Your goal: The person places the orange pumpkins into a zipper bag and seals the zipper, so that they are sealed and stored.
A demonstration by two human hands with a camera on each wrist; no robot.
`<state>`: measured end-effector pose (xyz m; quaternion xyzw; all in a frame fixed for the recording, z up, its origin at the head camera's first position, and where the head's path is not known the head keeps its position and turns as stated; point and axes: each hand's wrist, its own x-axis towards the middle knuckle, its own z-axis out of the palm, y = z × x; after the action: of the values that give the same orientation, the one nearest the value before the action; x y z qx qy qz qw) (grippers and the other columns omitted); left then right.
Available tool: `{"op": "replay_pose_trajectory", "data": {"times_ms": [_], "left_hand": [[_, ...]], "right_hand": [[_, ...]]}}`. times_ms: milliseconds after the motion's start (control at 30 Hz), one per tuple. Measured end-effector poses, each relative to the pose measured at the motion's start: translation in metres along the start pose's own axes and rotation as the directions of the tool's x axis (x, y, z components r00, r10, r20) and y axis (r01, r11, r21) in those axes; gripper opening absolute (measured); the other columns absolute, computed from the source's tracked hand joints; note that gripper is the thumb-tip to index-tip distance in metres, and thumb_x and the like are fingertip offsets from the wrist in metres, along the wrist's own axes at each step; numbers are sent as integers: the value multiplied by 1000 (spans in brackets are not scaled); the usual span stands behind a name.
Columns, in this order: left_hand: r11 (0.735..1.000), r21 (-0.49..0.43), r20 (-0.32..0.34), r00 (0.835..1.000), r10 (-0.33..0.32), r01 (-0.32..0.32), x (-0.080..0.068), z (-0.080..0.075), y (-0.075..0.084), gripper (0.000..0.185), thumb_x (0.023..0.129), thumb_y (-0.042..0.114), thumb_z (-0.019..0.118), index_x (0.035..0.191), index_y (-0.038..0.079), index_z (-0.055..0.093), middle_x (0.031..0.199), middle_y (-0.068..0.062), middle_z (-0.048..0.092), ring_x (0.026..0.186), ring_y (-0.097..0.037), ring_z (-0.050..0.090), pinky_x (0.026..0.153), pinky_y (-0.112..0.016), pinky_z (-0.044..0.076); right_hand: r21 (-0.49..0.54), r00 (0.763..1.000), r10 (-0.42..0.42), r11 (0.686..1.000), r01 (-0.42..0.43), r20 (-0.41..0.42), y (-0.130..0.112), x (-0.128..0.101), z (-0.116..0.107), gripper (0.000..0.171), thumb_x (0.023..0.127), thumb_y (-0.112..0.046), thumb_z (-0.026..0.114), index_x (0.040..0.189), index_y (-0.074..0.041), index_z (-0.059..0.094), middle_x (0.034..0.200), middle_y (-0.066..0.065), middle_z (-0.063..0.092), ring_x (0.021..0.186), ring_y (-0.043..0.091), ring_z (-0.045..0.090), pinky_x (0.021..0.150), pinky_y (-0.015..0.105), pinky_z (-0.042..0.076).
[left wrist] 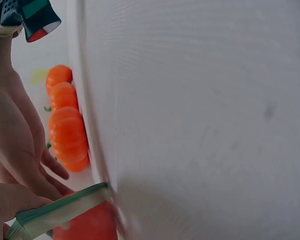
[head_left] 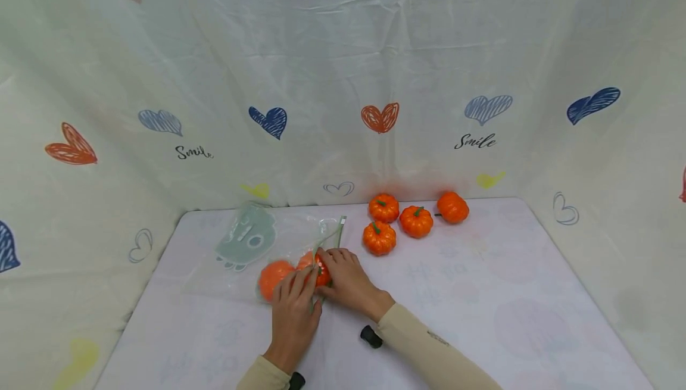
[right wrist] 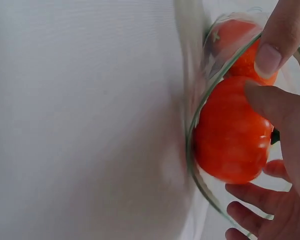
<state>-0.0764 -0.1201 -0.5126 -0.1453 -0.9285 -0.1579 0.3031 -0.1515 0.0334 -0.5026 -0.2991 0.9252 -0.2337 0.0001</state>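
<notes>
Both hands meet at the mouth of a clear plastic zip bag (head_left: pixel 278 253) that lies flat on the white counter (head_left: pixel 482 318), a little left of its middle. The left hand (head_left: pixel 293 309) reaches forward with its fingers curled over the bag's green-edged opening (head_left: pixel 329 241), and in the left wrist view that green strip (left wrist: pixel 60 212) runs across the bottom of the frame under the thumb, so its grip is a pinch on the bag's rim. The right hand (head_left: pixel 345 280) comes in from the right and closes its grip around an orange toy pumpkin (head_left: pixel 320 272) at the opening; the right wrist view shows the thumb and fingers wrapped on this pumpkin (right wrist: pixel 232 132), which sits inside the curved rim of the bag. A second pumpkin (head_left: pixel 274 277) already lies deeper in the bag, touching or just beside the first, and shows behind it in the right wrist view (right wrist: pixel 235 40). The far end of the bag carries a pale green printed figure (head_left: pixel 246 238). Four more loose pumpkins (head_left: pixel 415 221) sit clustered near the back edge of the counter, to the right of the bag and well apart from the hands. A pale cloth backdrop (head_left: pixel 343 80) printed with hearts and the word "Smile" rises behind and at both sides of the counter.
</notes>
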Motion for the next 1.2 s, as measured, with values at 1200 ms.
{"op": "replay_pose_trajectory", "data": {"times_ms": [1200], "left_hand": [[999, -3, -41, 998, 36, -37, 2, 0, -2, 82, 52, -2, 101, 129, 0, 72, 126, -12, 67, 112, -34, 58, 92, -50, 47]], "right_hand": [[17, 980, 9, 1000, -6, -198, 28, -41, -18, 43, 96, -17, 79, 136, -7, 66, 134, 11, 62, 126, 33, 54, 110, 54, 44]]}}
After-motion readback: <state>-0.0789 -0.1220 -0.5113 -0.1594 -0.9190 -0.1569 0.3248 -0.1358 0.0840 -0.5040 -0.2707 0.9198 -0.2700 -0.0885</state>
